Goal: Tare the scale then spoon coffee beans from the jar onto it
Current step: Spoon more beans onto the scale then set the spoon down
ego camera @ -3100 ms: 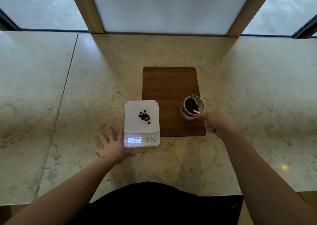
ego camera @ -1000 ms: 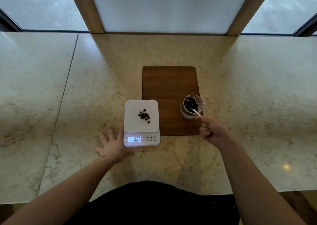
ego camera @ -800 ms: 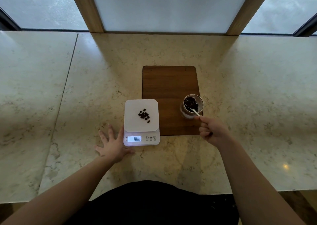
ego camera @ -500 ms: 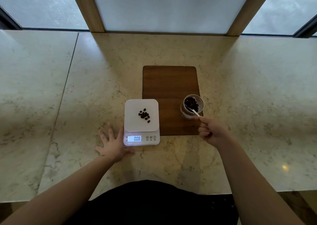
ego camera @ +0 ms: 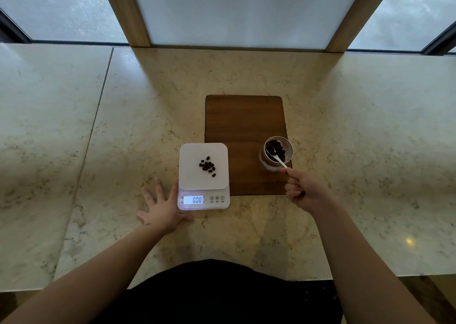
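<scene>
A white scale (ego camera: 190,156) stands on the stone counter, its lit display (ego camera: 193,199) reading 0.00. A small heap of coffee beans (ego camera: 207,166) lies on its platform. My left hand (ego camera: 161,209) rests flat on the counter with fingers spread, its thumb against the scale's left front corner. A glass jar (ego camera: 276,153) holding dark beans stands on the wooden board's near right corner. My right hand (ego camera: 302,190) is closed on the handle of a white spoon (ego camera: 278,159), whose bowl dips into the jar among the beans.
The brown wooden board (ego camera: 243,123) lies behind and to the right of the scale. The counter's front edge (ego camera: 370,275) runs close to my body. Wooden window posts (ego camera: 125,12) rise at the back.
Over three seconds my right hand drew back slightly toward me while the spoon stayed in the jar. In the last second nothing has visibly moved. My left hand stays flat.
</scene>
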